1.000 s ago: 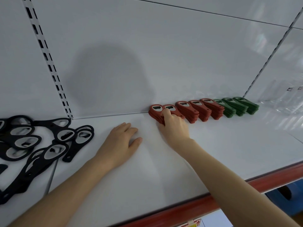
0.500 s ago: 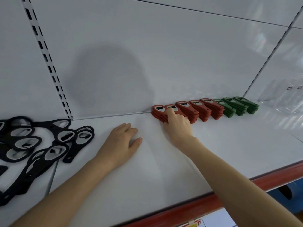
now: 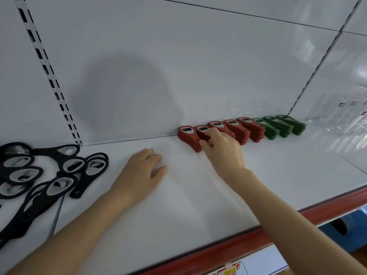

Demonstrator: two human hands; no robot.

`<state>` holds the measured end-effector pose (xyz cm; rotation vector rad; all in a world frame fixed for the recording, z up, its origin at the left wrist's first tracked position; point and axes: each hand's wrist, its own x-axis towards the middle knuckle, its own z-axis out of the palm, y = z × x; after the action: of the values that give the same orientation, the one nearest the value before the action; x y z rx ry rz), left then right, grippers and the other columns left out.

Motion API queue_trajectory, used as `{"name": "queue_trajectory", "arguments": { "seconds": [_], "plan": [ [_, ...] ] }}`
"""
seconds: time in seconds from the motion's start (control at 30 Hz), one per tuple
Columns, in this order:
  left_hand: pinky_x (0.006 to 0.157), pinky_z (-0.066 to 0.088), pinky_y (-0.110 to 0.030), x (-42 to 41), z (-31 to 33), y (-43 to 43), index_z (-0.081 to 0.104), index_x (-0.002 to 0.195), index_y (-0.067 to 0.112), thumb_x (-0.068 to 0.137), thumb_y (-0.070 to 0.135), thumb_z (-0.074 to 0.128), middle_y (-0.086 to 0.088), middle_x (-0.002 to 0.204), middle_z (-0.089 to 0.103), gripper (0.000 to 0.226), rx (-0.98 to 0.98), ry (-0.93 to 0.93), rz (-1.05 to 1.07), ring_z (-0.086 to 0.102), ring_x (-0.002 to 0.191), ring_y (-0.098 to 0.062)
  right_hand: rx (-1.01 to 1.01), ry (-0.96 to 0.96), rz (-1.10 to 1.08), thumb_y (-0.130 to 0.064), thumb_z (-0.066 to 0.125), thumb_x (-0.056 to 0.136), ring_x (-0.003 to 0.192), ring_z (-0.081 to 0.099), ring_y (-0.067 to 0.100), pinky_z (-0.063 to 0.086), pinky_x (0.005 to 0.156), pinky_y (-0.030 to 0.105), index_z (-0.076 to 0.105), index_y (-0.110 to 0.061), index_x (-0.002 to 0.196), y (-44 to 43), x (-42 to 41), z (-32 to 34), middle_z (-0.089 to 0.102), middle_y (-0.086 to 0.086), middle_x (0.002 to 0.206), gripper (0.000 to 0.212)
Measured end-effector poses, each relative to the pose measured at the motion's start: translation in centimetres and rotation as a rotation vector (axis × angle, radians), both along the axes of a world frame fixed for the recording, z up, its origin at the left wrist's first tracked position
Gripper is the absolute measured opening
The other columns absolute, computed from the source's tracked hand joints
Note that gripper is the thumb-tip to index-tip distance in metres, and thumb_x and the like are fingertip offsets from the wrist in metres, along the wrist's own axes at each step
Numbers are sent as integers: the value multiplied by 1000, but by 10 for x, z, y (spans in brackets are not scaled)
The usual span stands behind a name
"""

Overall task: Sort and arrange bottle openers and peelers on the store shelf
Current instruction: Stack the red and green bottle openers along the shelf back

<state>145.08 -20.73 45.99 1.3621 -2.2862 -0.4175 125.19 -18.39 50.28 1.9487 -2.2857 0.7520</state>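
My right hand [image 3: 222, 149] is at the left end of the red row [image 3: 236, 129] of bottle openers. Its fingers are curled round the second red stack [image 3: 202, 129], counted from that end, with the thumb against the near side of the handles. The first red stack [image 3: 187, 135] lies just beside it (touching or not, I cannot tell). My left hand [image 3: 141, 175] lies flat on the shelf [image 3: 198, 211], left of the red row and nearer to me, its fingers released and holding nothing. The green stacks [image 3: 282, 126] continue the line directly from the right end of the red row. Far to the left of the red row the black openers [image 3: 49, 175] lie in a loose heap, overlapping each other, not yet sorted.

I judge that the step in hand is to straighten this second stack, so that it sits parallel to the others in the red row. The next move calls for a small, careful push or turn, because the neighbours are close and a strong one could disturb them. After that, I think the black heap must be gathered into stacks and placed left of the red row.
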Motion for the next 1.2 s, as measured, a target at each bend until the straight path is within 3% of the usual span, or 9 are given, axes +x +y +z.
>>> {"name": "queue_trajectory", "arguments": {
  "seconds": [0.13,0.27,0.37,0.53,0.67,0.8,0.97,1.2],
  "plan": [
    [109,9,-19,0,0,1,43,136,17,95,37,45,-4,151,29,46,5,-5,5,16,141,-15,-6,12,-82,-27,50,94,106,49,28,35,73,31,54,-14,123,6,-22,1,56,11,111,32],
    [109,10,-19,-1,0,0,44,136,18,95,37,44,-3,151,29,45,10,-5,7,16,141,-15,-81,-14,-140,-27,51,92,109,47,30,36,76,32,62,-13,114,-1,-37,3,57,12,111,28],
    [110,11,-20,0,-2,0,44,136,18,94,37,45,-3,151,29,46,13,-4,12,16,141,-15,22,9,-194,-25,51,92,106,49,32,35,73,31,66,-16,108,-13,-49,1,60,11,108,24],
    [109,11,-20,0,-2,0,45,136,19,94,37,47,-3,150,30,46,10,9,17,17,141,-14,-21,-44,-200,-8,46,88,90,49,30,27,65,29,69,-5,87,-24,-58,-4,62,12,89,23],
    [110,11,-20,0,-2,-1,45,136,18,94,36,47,-4,150,30,46,4,4,11,18,141,-15,-186,-99,-105,0,49,85,75,40,24,16,60,28,59,-1,64,-21,-44,-1,47,10,70,23],
    [110,11,-20,0,-2,0,45,136,18,94,37,47,-3,150,30,46,10,13,14,17,141,-15,-49,-75,-73,-7,48,87,80,44,27,21,61,30,63,-1,75,-18,-29,-10,50,14,77,20],
    [109,11,-19,0,-2,0,45,135,17,94,36,47,-4,150,30,46,3,16,12,17,141,-15,68,-64,-87,-22,55,90,104,53,30,43,80,34,57,-11,116,-18,-26,-10,53,13,115,28],
    [109,12,-20,0,-1,0,46,134,16,94,43,45,-5,149,32,48,2,11,7,19,141,-16,115,-67,-45,-18,51,91,102,54,36,38,71,33,43,-4,118,-21,-19,-17,55,18,113,32]
  ]
}}
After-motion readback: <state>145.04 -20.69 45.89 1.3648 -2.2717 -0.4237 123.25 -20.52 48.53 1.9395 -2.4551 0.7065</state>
